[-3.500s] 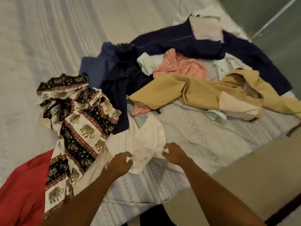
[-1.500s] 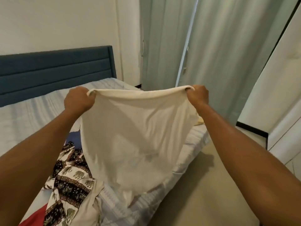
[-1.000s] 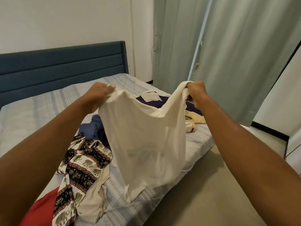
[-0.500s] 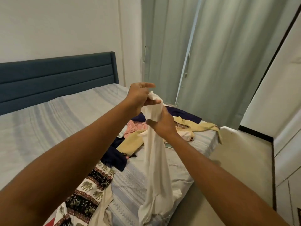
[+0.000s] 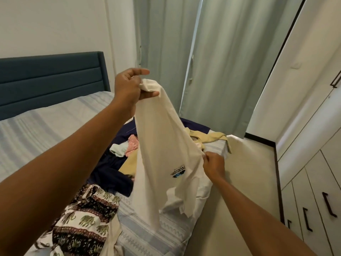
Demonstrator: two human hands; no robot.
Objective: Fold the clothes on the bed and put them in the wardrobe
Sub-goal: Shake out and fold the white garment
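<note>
**Mid-air shirt fold: slip and snag risk**

Holding the cream T-shirt [image 5: 160,148] in the air above the near corner of the bed [image 5: 46,122], not laid flat. Pinching its bunched top between thumb and fingers of the left hand [image 5: 132,89], raised high. Pinching the side edge lower down with the right hand [image 5: 214,166], fingers curled. Hanging skewed, tail down by that corner; cannot tell whether touching.

Likely failure modes:
- Losing the small right-hand pinch if pulled taut; would collapse back into a rope.
- Folding off-line from one high and one low hold; expect a crooked crease, printed logo [image 5: 178,171] off-centre.
- Dragging the tail across the elephant-print garment [image 5: 86,217] or the dark-and-mustard pile [image 5: 110,174] just behind; could snag and pull them along.
- Dropping over the edge onto the floor [image 5: 249,172], being that close to it.

Versus half a second ago: then gripped with both hands nearly together at the top, fabric bunched into a narrow strip. Now pulled apart, right hand low and out to the right, fabric opened, logo showing. Wardrobe [image 5: 313,182] doors closed, not yet approached.
</note>
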